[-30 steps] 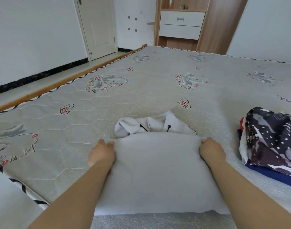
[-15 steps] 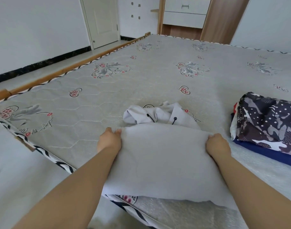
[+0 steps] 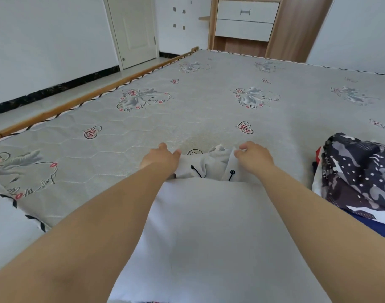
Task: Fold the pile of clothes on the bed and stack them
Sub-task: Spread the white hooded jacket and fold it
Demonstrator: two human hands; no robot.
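A white hooded garment [image 3: 209,232] is spread on the near part of the mattress [image 3: 187,110], its hood [image 3: 211,165] with black drawstring toggles at the far end. The left side of the hood is touched by the left hand [image 3: 159,159], fingers loosely spread; whether cloth is held there cannot be told. A fold of the hood's right side is pinched by the right hand [image 3: 253,157]. A folded stack of patterned clothes [image 3: 359,176] lies near, to the right. Cursive script is printed on the mattress but cannot be read.
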